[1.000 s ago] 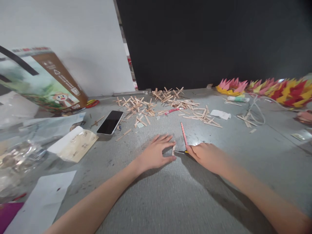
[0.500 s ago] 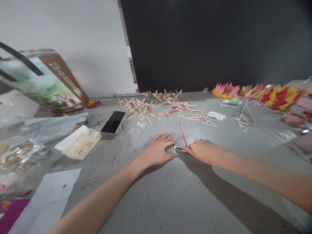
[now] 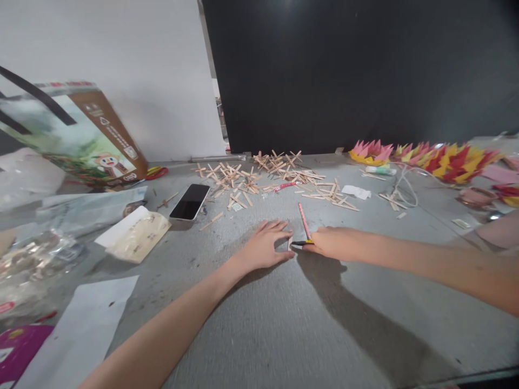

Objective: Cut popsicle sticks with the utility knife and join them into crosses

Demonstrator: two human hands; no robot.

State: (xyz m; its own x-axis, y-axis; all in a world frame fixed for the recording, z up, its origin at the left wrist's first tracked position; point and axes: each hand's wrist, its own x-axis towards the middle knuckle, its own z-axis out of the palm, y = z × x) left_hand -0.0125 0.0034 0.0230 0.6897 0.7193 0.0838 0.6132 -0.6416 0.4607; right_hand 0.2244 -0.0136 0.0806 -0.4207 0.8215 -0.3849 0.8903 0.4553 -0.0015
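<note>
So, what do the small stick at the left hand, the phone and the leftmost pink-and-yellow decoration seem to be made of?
Small stick: probably wood, dull, from its pale colour; grain can't be made out.
Phone: likely glossy glass in front, dark and smooth; its pale rim could be metal or plastic.
Decoration: matt paper or thin foam, perhaps, given its flat, sharp points.

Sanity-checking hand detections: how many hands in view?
2. The left hand, near centre, holds a small wooden strip; the right hand, just right of it, grips a black-and-yellow tool. No third hand shows.
</note>
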